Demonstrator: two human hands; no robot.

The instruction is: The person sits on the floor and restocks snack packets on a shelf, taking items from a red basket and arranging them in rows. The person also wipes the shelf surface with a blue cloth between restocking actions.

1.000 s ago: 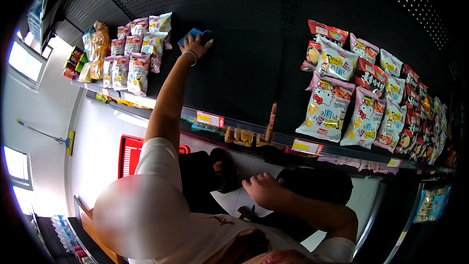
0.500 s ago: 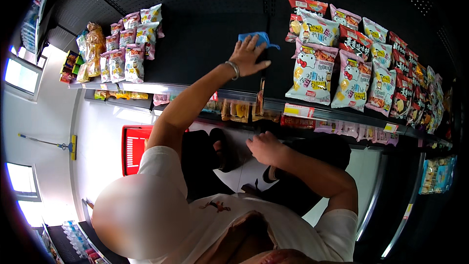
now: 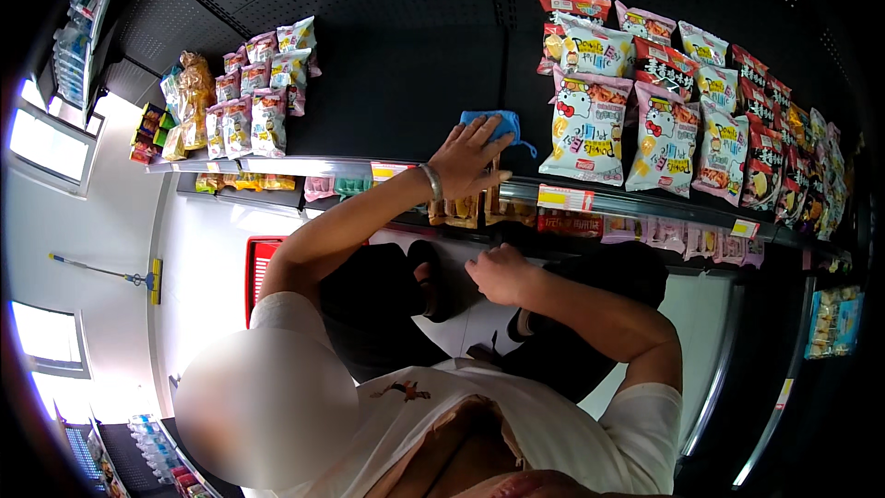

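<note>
My left hand (image 3: 468, 159), with a silver bracelet at the wrist, lies flat with its fingers stretched over a blue cloth (image 3: 502, 125). Cloth and hand rest near the front edge of a black shelf (image 3: 396, 101); a thin blue loop trails from the cloth's right side. Just right of it stand pink-and-white snack bags (image 3: 587, 129). Lower down, in front of the shelf and near my knee, my right hand (image 3: 499, 275) is curled closed, and nothing shows in its fingers.
Small snack bags (image 3: 268, 120) stand in rows on the shelf's left part, red snack bags (image 3: 762, 161) at the far right. Packages (image 3: 570, 223) fill a lower shelf. A red basket (image 3: 261, 263) sits on the floor; a mop (image 3: 155, 281) lies farther left.
My left hand has drawn the blue cloth toward the shelf's front edge and slightly right. My right hand stays in nearly the same place. The view has shifted a little.
</note>
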